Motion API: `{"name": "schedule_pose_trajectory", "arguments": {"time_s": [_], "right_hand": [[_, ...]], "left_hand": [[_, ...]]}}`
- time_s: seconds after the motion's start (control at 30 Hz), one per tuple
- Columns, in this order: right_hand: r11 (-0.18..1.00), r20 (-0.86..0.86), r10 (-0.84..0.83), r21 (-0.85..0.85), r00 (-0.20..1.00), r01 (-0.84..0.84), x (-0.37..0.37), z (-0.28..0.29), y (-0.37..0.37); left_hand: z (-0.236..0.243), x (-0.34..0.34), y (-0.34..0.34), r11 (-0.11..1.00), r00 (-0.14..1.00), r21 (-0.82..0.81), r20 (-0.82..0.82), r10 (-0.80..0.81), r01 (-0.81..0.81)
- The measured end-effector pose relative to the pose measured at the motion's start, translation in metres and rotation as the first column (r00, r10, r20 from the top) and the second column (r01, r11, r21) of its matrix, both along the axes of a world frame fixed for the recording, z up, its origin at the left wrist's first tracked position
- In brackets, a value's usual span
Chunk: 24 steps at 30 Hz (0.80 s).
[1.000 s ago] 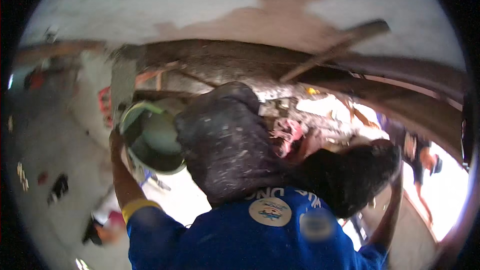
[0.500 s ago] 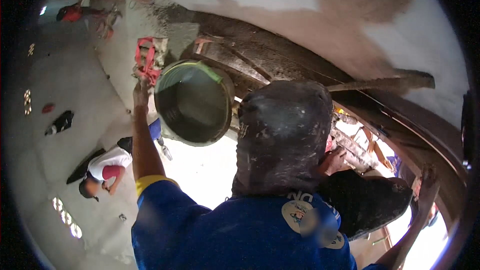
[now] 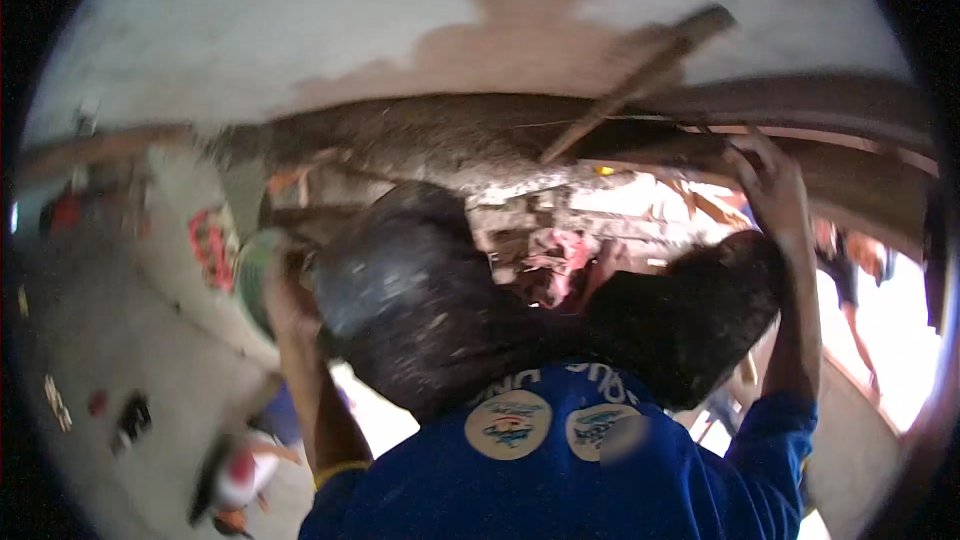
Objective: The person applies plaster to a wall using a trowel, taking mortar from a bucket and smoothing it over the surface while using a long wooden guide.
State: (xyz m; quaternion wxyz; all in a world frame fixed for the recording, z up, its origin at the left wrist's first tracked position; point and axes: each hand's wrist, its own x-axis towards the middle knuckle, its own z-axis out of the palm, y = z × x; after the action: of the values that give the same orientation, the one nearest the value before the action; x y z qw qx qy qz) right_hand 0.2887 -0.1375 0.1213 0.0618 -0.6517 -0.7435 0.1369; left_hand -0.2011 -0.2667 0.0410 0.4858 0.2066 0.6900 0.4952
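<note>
Steadying a green pan (image 3: 255, 275) with one closed hand (image 3: 290, 305), a co-worker in blue (image 3: 560, 460) grips the wooden beam (image 3: 830, 105) overhead, probably for balance; the wearer's hands are out of view.

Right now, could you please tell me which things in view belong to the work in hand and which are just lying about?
In use: green pan, held up by a co-worker's hand; wooden beam, gripped by the co-worker's other hand.
Lying about: slanted plank overhead; red object at the left; dark scrap on the floor.
</note>
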Motion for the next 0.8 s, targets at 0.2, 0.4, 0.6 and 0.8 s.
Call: {"name": "schedule_pose_trajectory", "arguments": {"time_s": [0.2, 0.4, 0.6, 0.8], "right_hand": [[0.946, -0.232, -0.315, -0.157, 0.920, 0.284, 0.050, 0.013, -0.015], [0.945, -0.268, -0.310, -0.190, 0.912, 0.265, 0.075, -0.001, -0.020], [0.977, -0.339, -0.188, -0.162, 0.922, 0.140, 0.082, -0.013, -0.019], [0.988, -0.384, -0.147, -0.103, 0.912, 0.116, 0.097, -0.006, -0.038]], "left_hand": [[0.041, -0.045, -0.029, 0.897, 0.854, -0.029, 0.295, 0.429, -0.441], [0.118, -0.002, -0.008, 0.982, 0.920, 0.052, 0.363, 0.149, -0.180], [0.150, 0.051, 0.064, 0.961, 0.906, 0.097, 0.318, -0.277, 0.260], [0.140, 0.111, 0.112, 0.869, 0.792, 0.058, 0.385, -0.474, 0.492]]}}
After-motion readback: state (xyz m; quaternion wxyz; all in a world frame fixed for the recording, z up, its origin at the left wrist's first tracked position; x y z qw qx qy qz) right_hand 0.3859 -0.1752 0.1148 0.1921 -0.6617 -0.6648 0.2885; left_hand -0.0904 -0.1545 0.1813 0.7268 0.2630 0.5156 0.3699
